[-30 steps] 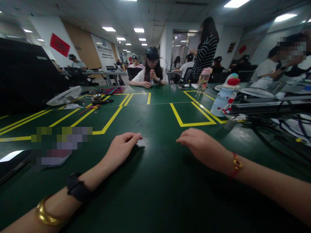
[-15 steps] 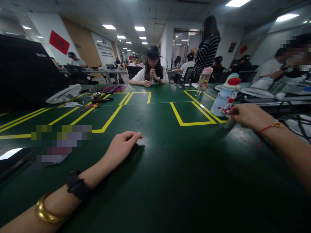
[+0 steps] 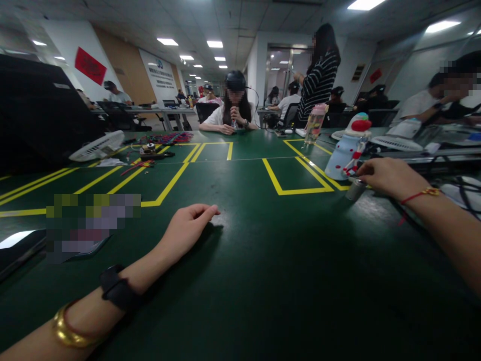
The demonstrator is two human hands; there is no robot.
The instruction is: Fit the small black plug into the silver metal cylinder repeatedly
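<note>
My left hand (image 3: 188, 228) lies on the dark green table (image 3: 263, 260) with its fingers loosely together, holding nothing. On that arm are a black wristband and a gold bangle. My right hand (image 3: 389, 178), with a red string bracelet at the wrist, hovers at the right. Its fingertips are just above a small silver cylinder (image 3: 355, 189) and beside a blue-and-white snowman-shaped bottle (image 3: 343, 153) with a red cap. I cannot tell whether the fingers touch the cylinder.
Yellow tape rectangles (image 3: 296, 190) mark the table. A pink bottle (image 3: 314, 123) stands farther back. A white fan (image 3: 99, 146) and small tools (image 3: 152, 150) lie at the left, with cables (image 3: 464, 193) at the right. A person (image 3: 233, 113) sits opposite; another stands (image 3: 319, 80).
My right hand swung from the table's middle out to the right, to the small cylinder and the snowman bottle. My left hand stayed in place.
</note>
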